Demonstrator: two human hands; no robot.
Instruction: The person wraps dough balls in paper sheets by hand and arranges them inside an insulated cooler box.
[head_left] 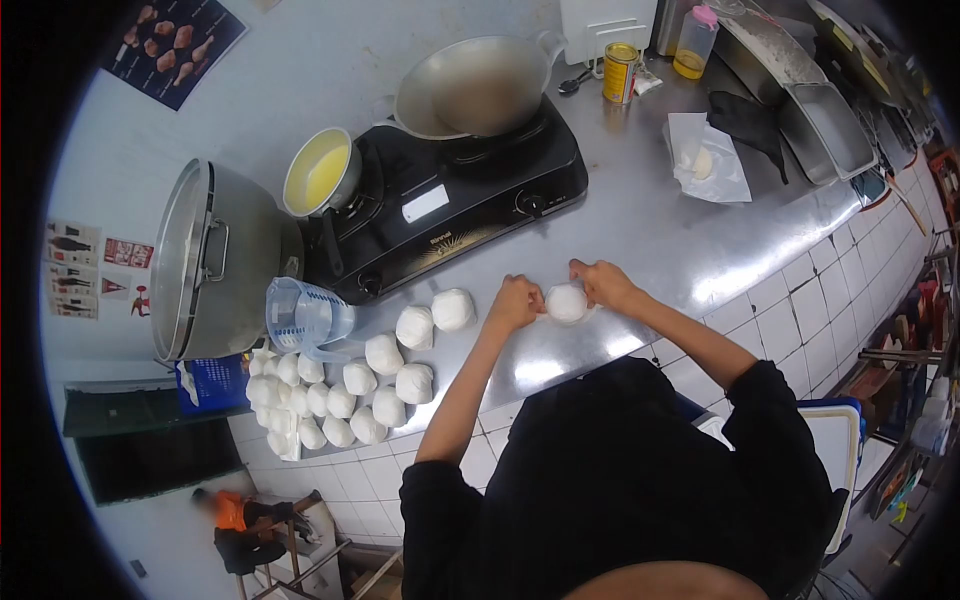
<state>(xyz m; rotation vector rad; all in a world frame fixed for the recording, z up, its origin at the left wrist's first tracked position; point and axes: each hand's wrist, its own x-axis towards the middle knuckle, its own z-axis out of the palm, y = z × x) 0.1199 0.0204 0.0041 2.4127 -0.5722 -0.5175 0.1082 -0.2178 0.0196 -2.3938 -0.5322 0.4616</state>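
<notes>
On the steel counter in front of me sits a round white ball (567, 302) in a thin pale wrapper, dough-like in look. My left hand (517, 303) pinches the wrapper at the ball's left side, fingers closed. At the upper right of the same ball, my right hand (604, 285) is closed on the wrapper's other edge. To the left stand more wrapped white balls (415, 327) of the same kind, several of them packed together toward the counter's left end. What exactly is inside the wrappers is hidden.
Behind the balls is a black gas stove (470, 215) with a wok (480, 88) and a small pan of yellow liquid (320, 172). A measuring jug (308, 312) and large pot (225, 260) stand left. A plastic sheet (722, 180), yellow can (619, 75) and squeeze bottle (695, 45) lie right.
</notes>
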